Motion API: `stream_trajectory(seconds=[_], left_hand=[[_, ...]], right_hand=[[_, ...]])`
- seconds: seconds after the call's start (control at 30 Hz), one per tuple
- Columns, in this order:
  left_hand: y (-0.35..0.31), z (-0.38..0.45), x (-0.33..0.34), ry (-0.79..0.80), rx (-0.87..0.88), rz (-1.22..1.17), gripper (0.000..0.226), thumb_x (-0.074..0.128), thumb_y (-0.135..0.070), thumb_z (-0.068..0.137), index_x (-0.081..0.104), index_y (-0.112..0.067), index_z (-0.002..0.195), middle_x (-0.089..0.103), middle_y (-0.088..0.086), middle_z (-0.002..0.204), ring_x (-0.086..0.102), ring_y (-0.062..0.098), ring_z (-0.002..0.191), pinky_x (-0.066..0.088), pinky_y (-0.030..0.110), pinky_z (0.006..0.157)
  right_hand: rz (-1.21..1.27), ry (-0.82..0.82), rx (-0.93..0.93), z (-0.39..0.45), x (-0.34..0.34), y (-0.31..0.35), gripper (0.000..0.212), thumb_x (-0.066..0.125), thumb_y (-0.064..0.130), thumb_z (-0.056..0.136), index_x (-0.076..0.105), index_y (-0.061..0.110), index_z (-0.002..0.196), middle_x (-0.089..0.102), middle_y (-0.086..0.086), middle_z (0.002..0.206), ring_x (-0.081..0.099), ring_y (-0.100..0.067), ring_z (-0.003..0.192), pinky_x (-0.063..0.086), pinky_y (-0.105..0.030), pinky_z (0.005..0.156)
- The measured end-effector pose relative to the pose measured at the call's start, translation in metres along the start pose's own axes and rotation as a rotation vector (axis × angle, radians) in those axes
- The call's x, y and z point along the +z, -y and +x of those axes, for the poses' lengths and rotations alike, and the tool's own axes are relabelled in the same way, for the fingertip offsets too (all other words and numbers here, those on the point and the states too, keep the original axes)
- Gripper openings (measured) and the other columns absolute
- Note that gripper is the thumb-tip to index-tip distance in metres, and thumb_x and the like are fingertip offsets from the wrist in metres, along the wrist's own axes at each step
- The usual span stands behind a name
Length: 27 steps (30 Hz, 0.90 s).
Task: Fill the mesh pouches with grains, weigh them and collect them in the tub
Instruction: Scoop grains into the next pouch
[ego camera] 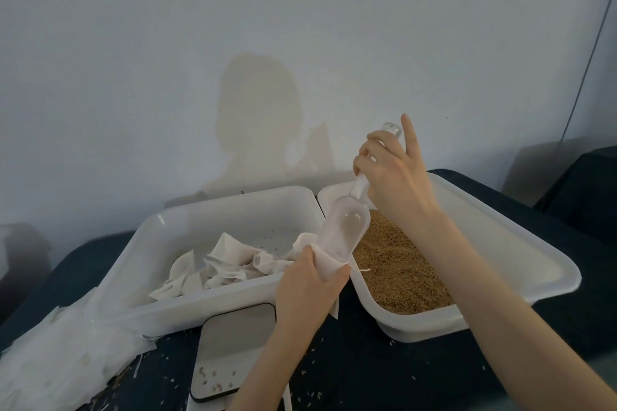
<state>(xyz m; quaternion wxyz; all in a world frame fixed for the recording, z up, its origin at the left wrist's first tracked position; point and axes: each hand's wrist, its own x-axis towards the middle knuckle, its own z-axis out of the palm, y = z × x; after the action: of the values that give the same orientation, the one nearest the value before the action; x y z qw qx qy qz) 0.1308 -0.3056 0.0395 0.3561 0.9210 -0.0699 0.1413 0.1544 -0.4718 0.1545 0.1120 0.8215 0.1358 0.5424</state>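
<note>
Lying at the far left of the dark blue table [417, 374], one loose heap of white gauzy fabric [63, 350] spills toward the near edge. Just right of it stands the first of two white plastic tubs [230, 207], holding a pile of flat white mesh pouches [220, 264], too overlapped to count. One flat grey scale [230, 347] sits in front of that tub with a few grains on its plate. The left hand [307, 290] pinches the mouth of one white mesh pouch [329, 265] between the tubs, fingers curled round the cloth. One clear plastic scoop [344, 230] tilts bowl-down into that pouch, its handle gripped from above by the right hand [394, 177], forefinger raised straight. The second tub [521, 243], at right, holds brown grains [397, 270]. Stray grains dot the table. A pale blue-grey wall [300, 27] with one tan stain rises behind.
</note>
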Motion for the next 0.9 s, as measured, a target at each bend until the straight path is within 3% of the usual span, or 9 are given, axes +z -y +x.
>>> stream_trajectory(seconds=[0.23,0.33,0.43,0.6,0.67,0.77,0.83,0.9], left_hand=[[0.002,-0.004,-0.001,0.036,0.006,0.022,0.035,0.057,-0.057,0.077,0.042,-0.028,0.087,0.051,-0.015,0.071,0.050,-0.004,0.066,0.034,0.014,0.052],[0.005,-0.003,-0.004,0.014,0.067,0.022,0.028,0.059,-0.050,0.083,0.040,-0.029,0.081,0.052,-0.013,0.070,0.050,-0.002,0.063,0.033,0.014,0.049],[0.011,0.000,-0.009,-0.013,0.144,0.062,0.021,0.058,-0.037,0.090,0.041,-0.028,0.080,0.049,-0.012,0.071,0.049,0.004,0.067,0.035,0.013,0.054],[0.022,-0.001,-0.019,-0.025,0.194,0.029,0.020,0.056,-0.035,0.093,0.045,-0.025,0.079,0.046,-0.012,0.072,0.046,0.005,0.070,0.032,0.015,0.059],[0.028,-0.004,-0.024,-0.010,0.220,0.027,0.017,0.056,-0.036,0.093,0.045,-0.029,0.082,0.046,-0.014,0.071,0.046,0.003,0.069,0.034,0.013,0.060],[0.039,-0.011,-0.036,0.026,0.256,0.010,0.006,0.056,-0.033,0.093,0.058,-0.027,0.091,0.048,-0.016,0.069,0.047,-0.004,0.065,0.036,0.008,0.066],[0.049,-0.017,-0.044,0.045,0.268,0.001,0.006,0.060,-0.024,0.092,0.061,-0.026,0.087,0.048,-0.020,0.067,0.047,-0.007,0.064,0.035,0.004,0.067],[0.063,-0.023,-0.052,0.083,0.213,0.023,0.025,0.059,-0.012,0.092,0.053,-0.031,0.077,0.046,-0.022,0.073,0.048,-0.005,0.073,0.034,0.002,0.070]], right_hand=[[0.026,0.140,0.052,-0.013,0.012,-0.008,0.021,0.061,-0.009,0.065,0.066,0.011,0.069,0.062,-0.006,0.077,0.062,-0.030,0.095,0.017,-0.054,0.113],[0.110,0.390,0.194,-0.024,0.019,-0.014,0.020,0.060,0.002,0.074,0.069,0.018,0.082,0.065,-0.002,0.090,0.056,-0.026,0.105,0.024,-0.040,0.110],[0.169,0.643,0.371,-0.042,0.031,-0.022,0.023,0.055,0.013,0.082,0.068,0.030,0.093,0.062,0.008,0.093,0.051,-0.015,0.103,0.031,-0.029,0.087],[0.328,0.942,0.714,-0.078,0.048,-0.029,0.016,0.045,0.018,0.091,0.059,0.025,0.086,0.059,0.004,0.080,0.058,-0.018,0.080,0.045,-0.031,0.077],[0.402,1.043,0.831,-0.090,0.051,-0.032,0.020,0.040,0.026,0.097,0.057,0.016,0.090,0.059,-0.001,0.083,0.060,-0.022,0.083,0.049,-0.035,0.078],[0.372,1.140,0.849,-0.102,0.055,-0.032,0.037,0.037,0.041,0.100,0.053,0.009,0.104,0.060,-0.007,0.098,0.060,-0.027,0.093,0.050,-0.039,0.085],[0.327,1.186,0.816,-0.107,0.058,-0.031,0.029,0.041,0.035,0.099,0.054,0.008,0.095,0.061,-0.005,0.089,0.060,-0.023,0.082,0.053,-0.037,0.082],[0.288,1.234,0.764,-0.108,0.059,-0.029,0.030,0.044,0.029,0.098,0.052,0.010,0.077,0.057,-0.002,0.075,0.055,-0.019,0.068,0.051,-0.032,0.070]])
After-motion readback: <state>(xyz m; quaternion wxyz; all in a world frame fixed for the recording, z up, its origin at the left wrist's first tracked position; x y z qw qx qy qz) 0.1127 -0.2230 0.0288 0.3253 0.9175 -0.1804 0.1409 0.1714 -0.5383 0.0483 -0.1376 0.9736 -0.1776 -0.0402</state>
